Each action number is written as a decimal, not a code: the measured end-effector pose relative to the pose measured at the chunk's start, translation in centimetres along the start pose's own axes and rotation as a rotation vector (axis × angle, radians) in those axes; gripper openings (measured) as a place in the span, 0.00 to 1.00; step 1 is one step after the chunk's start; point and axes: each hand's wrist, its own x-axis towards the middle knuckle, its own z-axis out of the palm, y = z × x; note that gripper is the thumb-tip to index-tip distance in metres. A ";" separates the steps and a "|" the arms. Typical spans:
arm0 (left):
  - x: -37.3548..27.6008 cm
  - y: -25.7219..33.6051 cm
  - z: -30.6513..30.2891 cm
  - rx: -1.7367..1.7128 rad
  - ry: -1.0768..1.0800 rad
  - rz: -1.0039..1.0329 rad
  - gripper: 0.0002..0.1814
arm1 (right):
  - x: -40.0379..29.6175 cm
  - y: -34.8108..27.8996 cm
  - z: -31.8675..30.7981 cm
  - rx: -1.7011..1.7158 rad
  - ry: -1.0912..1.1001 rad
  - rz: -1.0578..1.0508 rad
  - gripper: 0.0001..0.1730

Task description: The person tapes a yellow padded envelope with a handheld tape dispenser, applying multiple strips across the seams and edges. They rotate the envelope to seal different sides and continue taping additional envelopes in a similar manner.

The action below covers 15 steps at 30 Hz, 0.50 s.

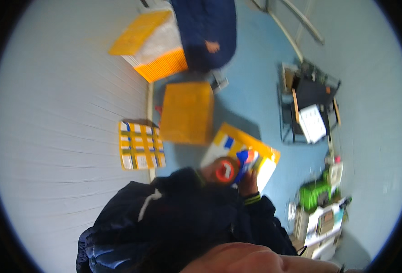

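Note:
My left hand (209, 170) reaches in from the left and grips a blue tape dispenser (242, 158), partly hidden behind its roll of brown tape with an orange-red core. On the other side, my right hand (249, 182) is close against the dispenser's blue body and the parcel below. Blur hides whether its fingers close on anything. Beneath both hands is a white and blue parcel (233, 134) with bands of yellow tape, tilted in view. A brown-yellow cardboard box (187, 112) stands just beyond, slightly left of the parcel.
To the left, a parcel (142, 146) crossed with yellow tape is by the wall. A larger white and orange parcel (160, 44) stands farther off, beside another person in dark blue (204, 20). A chair holding papers (311, 123) and a green case (315, 194) line the right side.

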 end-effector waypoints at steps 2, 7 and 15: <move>-1.7 0.5 -1.1 -0.091 0.001 -0.085 0.24 | 0.9 0.8 3.1 0.001 -0.094 0.018 0.28; -4.5 -2.7 -1.9 -0.351 0.032 -0.210 0.22 | 0.0 0.8 6.6 -0.203 0.076 -0.037 0.24; -0.1 -3.1 -5.3 -0.366 0.049 -0.223 0.19 | -4.4 -0.6 7.1 -0.898 0.411 -0.084 0.19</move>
